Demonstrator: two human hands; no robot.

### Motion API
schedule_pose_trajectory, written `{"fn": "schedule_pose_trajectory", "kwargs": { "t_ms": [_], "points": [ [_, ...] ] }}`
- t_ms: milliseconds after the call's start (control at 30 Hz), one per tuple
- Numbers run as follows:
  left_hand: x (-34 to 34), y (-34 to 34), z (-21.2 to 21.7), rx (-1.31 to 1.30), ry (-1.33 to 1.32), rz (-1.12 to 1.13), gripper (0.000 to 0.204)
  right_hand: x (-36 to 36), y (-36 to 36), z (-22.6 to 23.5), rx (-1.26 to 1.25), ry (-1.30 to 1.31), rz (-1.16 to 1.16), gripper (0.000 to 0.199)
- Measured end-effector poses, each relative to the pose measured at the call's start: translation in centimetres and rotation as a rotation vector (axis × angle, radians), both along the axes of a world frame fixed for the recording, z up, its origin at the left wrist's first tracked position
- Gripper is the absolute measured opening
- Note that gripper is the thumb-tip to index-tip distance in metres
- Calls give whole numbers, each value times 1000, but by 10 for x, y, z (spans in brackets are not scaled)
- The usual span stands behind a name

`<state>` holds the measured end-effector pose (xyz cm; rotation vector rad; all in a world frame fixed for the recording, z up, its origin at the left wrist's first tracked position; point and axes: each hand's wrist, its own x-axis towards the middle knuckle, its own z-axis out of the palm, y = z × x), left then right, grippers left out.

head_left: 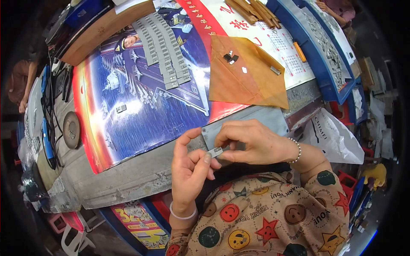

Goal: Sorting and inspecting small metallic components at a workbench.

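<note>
Near the table's front edge, my left hand pinches a small flat grey metal piece between thumb and finger, its index finger raised. My right hand closes thumb and fingertips at the other end of that piece, where a darker part shows; its fingertips partly hide this end. Beyond, rows of similar grey pieces lie side by side on a blue poster. One lone grey piece sits apart, nearer me. Several small black parts rest on an orange translucent sheet.
A blue tray of loose metal pieces stands at right, beside an orange-handled tool. Brown rods lie at the back. At left are a round dish and a blue-handled corded tool. A white plastic bag hangs at right.
</note>
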<state>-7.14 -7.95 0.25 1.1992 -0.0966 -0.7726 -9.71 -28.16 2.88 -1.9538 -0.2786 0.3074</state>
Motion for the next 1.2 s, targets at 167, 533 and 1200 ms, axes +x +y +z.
{"fn": "schedule_pose_trajectory", "kwargs": {
  "t_ms": [167,533,1200],
  "points": [
    [4,2,0,1,-31,94,47,12,7,-4,-12,-82,-5,21],
    [2,13,-6,64,-253,318,41,62,13,-1,-156,-265,-67,20],
    [60,65,11,654,-969,170,20,108,49,-36,-412,-448,-1,18]
  ]
}}
